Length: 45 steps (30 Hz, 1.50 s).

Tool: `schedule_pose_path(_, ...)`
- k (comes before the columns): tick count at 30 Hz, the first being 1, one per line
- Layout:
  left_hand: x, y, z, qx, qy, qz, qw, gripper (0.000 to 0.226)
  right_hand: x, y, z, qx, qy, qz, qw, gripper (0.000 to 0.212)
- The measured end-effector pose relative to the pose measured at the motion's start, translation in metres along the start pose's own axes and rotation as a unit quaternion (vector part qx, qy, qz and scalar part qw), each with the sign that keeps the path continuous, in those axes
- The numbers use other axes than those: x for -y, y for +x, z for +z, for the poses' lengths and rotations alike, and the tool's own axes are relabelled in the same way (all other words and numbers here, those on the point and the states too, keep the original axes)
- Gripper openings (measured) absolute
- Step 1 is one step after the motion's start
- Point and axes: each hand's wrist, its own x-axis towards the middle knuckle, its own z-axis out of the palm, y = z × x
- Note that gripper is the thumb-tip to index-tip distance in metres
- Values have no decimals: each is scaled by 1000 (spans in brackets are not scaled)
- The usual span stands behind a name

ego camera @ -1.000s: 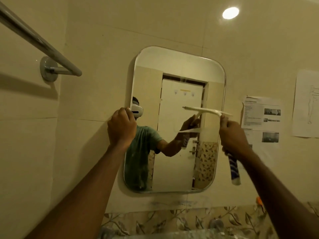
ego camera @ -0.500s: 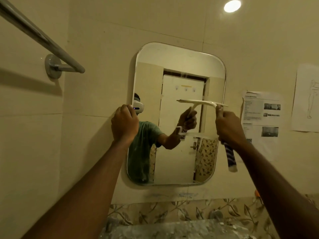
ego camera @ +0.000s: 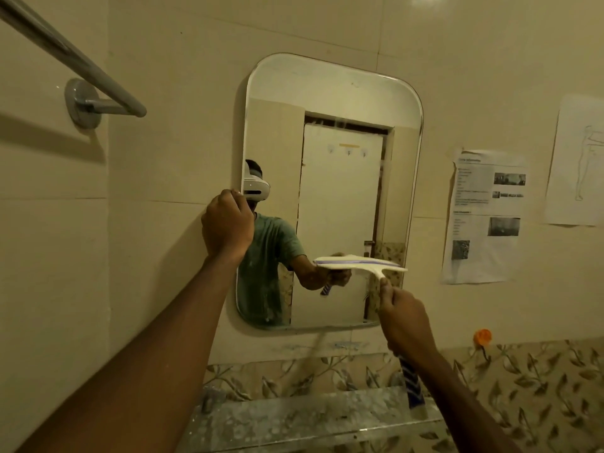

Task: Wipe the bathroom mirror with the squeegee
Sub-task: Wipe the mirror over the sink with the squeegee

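From here I see my right hand (ego camera: 403,320) wrapped tight round the handle of the squeegee (ego camera: 361,263); most of that handle is hidden inside my fist, and only its blue-and-white striped end pokes out below my wrist. The pale blade lies roughly level against the lower right part of the mirror (ego camera: 330,191), its right tip near the mirror's right edge; I cannot tell whether the rubber actually touches the glass. My left hand (ego camera: 227,223) is curled shut on the mirror's left edge, fingers bent round the rim, so that stretch of the edge is covered; both forearms run out of the bottom of the view.

To the right of my right hand, two printed sheets (ego camera: 483,217) hang on the wall; their text and small photos are too blurred to read, and a third paper with a line drawing (ego camera: 578,161) is cut off by the frame. A small orange thing (ego camera: 482,336) on the wall beyond my right hand is too small to make out.

Above the blade the glass is unobstructed up to the rounded top; below it only a narrow strip lies before the bottom edge. Beneath my hands a speckled shelf (ego camera: 294,420) juts out; up and left of my left hand a metal towel rail (ego camera: 81,63) stands off the wall, its far end cut off.
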Motion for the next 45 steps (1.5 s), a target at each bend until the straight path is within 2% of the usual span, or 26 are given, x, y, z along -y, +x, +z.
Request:
schedule_pose_path(4, 0, -2, 0, -2, -7, 0, 1000, 38, 38, 42, -30, -32, 49, -58, 997, 49)
schedule_pose_path(8, 1, -1, 2, -6, -5, -1, 1000, 37, 51, 73, -39, -65, 39, -85, 994, 50)
schedule_pose_path(13, 0, 1, 2, -5, 1, 8, 1000, 38, 1, 19, 1, -41, 28, -21, 999, 46)
schedule_pose_path(16, 1, 8, -5, 27, -9, -5, 1000, 42, 3, 7, -3, -20, 17, 2, 1000, 45)
schedule_pose_path(20, 0, 20, -16, 71, -53, -56, 994, 44, 50, 46, -37, -52, 56, -72, 994, 48)
schedule_pose_path(24, -15, 19, -21, 30, -61, -107, 992, 43, 121, 102, -71, -94, 80, -118, 985, 52)
schedule_pose_path(28, -26, 27, -20, -51, -135, -142, 979, 45, 171, 145, -99, -107, 101, -103, 984, 45)
schedule_pose_path(32, -45, 62, -28, -25, -185, -114, 976, 44, 189, 166, -109, -113, 97, -94, 984, 43)
schedule_pose_path(37, -61, 87, -26, 29, -194, -82, 977, 35, 188, 180, -109, -114, 98, -91, 984, 45)
schedule_pose_path(42, -56, 86, -17, 30, -186, -38, 981, 36, 194, 185, -106, -127, 71, -108, 983, 36)
schedule_pose_path(45, -54, 86, -13, 9, -171, -23, 985, 39, 180, 168, -89, -113, 36, -112, 987, 44)
